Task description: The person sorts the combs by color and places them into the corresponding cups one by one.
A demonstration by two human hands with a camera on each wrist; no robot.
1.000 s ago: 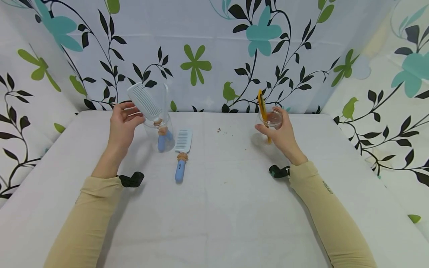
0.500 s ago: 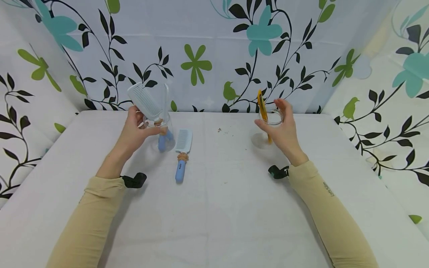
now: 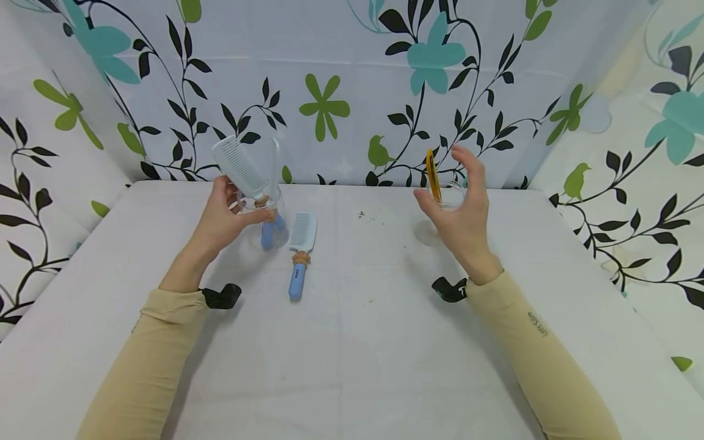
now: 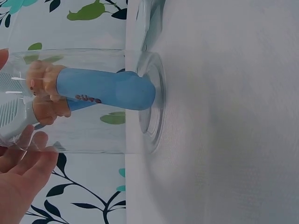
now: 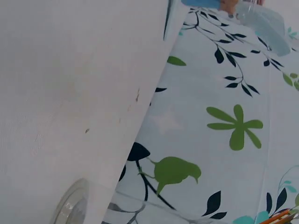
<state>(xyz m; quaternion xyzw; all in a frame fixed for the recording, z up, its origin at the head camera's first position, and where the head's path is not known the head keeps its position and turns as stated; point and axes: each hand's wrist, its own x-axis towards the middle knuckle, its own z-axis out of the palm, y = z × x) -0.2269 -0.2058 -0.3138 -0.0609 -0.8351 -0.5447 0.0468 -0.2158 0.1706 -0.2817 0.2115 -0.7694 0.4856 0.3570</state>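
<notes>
My left hand (image 3: 222, 217) holds a clear glass jar (image 4: 88, 140) near its top, the thumb across the front. Inside lean two combs with pale blue toothed heads (image 3: 239, 168) and blue handles (image 4: 107, 88). A matching comb (image 3: 297, 281) lies flat on the table just right of this jar. My right hand (image 3: 467, 223) is spread around a second clear jar (image 3: 452, 195), thumb and raised index finger apart; contact with the glass cannot be told. Slim yellow-orange sticks (image 3: 432, 174) stand in that jar, their kind unclear. Its base (image 5: 72, 205) shows in the right wrist view.
A white cloth covers the table (image 3: 341, 342). Small dark specks (image 3: 361, 215) lie on it between the jars. A patterned curtain (image 3: 352, 55) rises behind the table's far edge, with similar cloth at both sides.
My left hand has moved right and taken hold of the jar with the combs. My right hand has loosened from the other jar, its fingers lifting and spreading.
</notes>
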